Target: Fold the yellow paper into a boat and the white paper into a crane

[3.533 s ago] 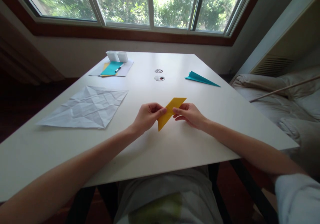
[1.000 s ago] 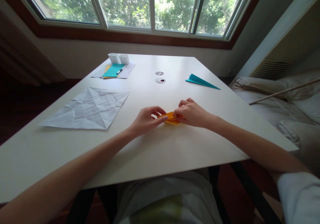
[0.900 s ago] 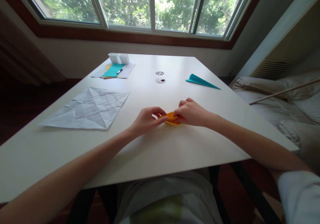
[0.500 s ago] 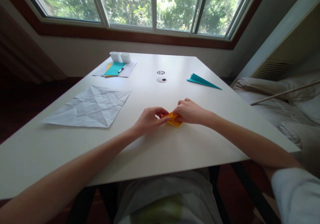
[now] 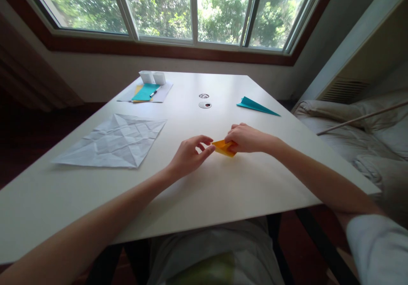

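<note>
A small folded piece of yellow paper (image 5: 223, 147) is held just over the near middle of the white table. My right hand (image 5: 245, 138) grips its right end, the fingers curled round it so that part of the paper is hidden. At the paper's pointed left tip is my left hand (image 5: 193, 152), thumb and forefinger apart on either side of the tip. Whether those fingertips touch the paper is hard to see. A creased white paper sheet (image 5: 117, 142) lies flat to the left of my left hand. Beyond my right hand rests a teal paper plane (image 5: 257, 106).
At the far left, a pen (image 5: 155, 91) lies on a teal sheet (image 5: 145, 92), above yellow and white sheets. Two white box-like pieces (image 5: 153, 77) stand behind them. Two round inserts (image 5: 205, 105) sit in the table (image 5: 185, 204). Bundled fabric (image 5: 372, 149) is beyond the right edge.
My left thumb has drawn back from the yellow paper and its fingers have spread. My right hand has shifted slightly right with the paper, whose left tip now shows more. The view has tilted slightly.
</note>
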